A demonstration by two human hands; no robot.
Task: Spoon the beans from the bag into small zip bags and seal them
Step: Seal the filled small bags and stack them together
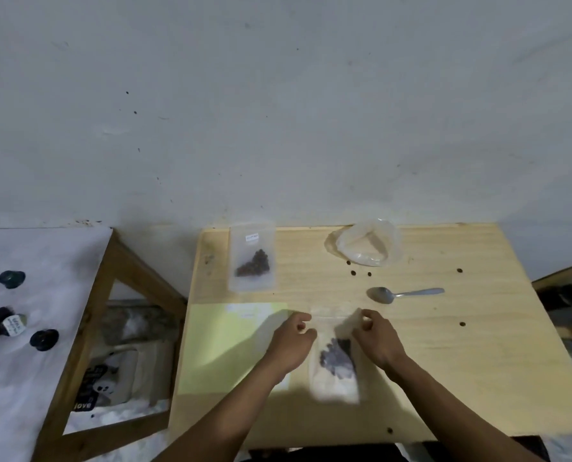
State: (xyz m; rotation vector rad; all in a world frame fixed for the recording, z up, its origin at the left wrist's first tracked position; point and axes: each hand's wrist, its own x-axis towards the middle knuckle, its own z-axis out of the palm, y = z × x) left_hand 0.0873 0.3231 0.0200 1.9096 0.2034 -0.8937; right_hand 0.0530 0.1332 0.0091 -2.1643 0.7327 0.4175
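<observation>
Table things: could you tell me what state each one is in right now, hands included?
Near zip bag: holds beans, both hands at its top edge.
Left hand: pinching the bag's top left.
Right hand: pinching the bag's top right.
Far zip bag: lying flat, holds beans.
Big plastic bag: open, looks nearly empty.
Spoon: lying on the table, bowl empty.
Loose beans: scattered on the table.

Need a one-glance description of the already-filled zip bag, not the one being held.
On the wooden table, look to the far left corner by the wall. The filled zip bag lies flat there, untouched, with a small white label above its dark beans, unlike the held bag.
</observation>
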